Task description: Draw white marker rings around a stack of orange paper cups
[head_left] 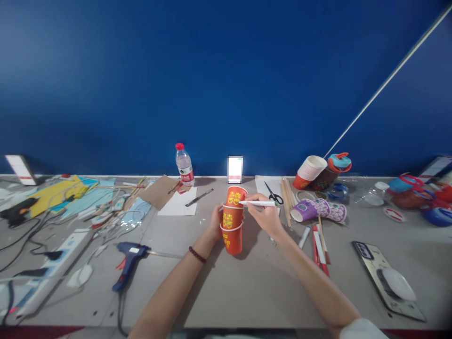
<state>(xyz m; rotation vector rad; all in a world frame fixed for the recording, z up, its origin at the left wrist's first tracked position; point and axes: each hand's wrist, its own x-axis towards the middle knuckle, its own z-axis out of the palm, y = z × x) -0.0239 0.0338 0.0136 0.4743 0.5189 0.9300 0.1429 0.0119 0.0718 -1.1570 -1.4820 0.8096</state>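
"What are your hands doing?"
"My left hand holds the red cups stacked on the table. My right hand grips a white pen, tip on the top cup."
"Done?"
"I see no marks yet."

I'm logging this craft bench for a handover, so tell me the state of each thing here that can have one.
red paper cups: three nested, rims up, gripped by the left hand.
white pen: held level in the right hand, tip at the top cup.
water bottle: upright, red cap on.
scissors: lying flat, blades apparently shut.
glue gun: lying on its side.
purple cups: lying on their side.
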